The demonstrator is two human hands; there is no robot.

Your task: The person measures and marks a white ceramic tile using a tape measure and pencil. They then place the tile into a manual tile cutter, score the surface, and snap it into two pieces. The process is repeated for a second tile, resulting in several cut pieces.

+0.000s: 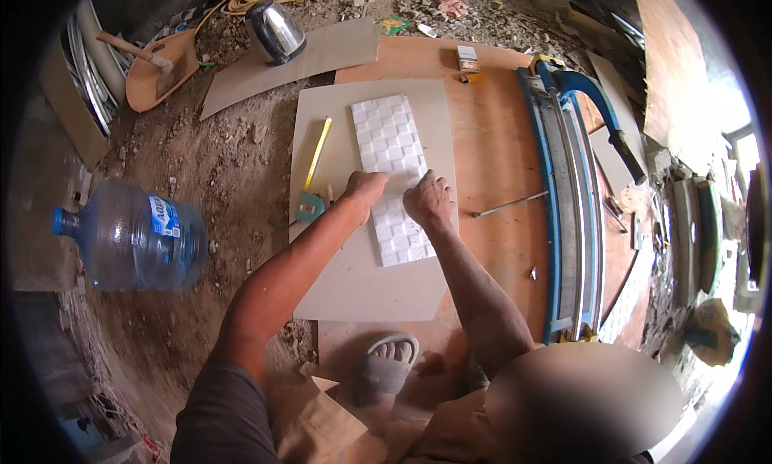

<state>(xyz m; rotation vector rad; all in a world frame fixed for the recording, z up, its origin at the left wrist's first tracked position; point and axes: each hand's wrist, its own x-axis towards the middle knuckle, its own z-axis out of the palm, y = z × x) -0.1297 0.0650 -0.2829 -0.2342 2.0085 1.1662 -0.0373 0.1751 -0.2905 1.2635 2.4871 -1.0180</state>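
Observation:
A long white wall tile [388,130] with a raised pattern of blocks lies on a flat beige board [402,295] in front of me. My left hand [367,192] is closed at its left edge, thumb over the face. At the opposite edge, my right hand [431,199] curls its fingers around the tile; the fingertips are partly hidden. Left of the tile, on the same board, rests a teal tape measure [310,207] with its yellow blade [319,152] drawn out.
A blue manual tile cutter [569,223] stands to the right on a plywood sheet [498,150], near a thin metal rod [511,204]. Leftward are a large water bottle [129,235] and an orange basin [149,82] holding a hammer [133,48]. A steel kettle [276,34] stands farther back.

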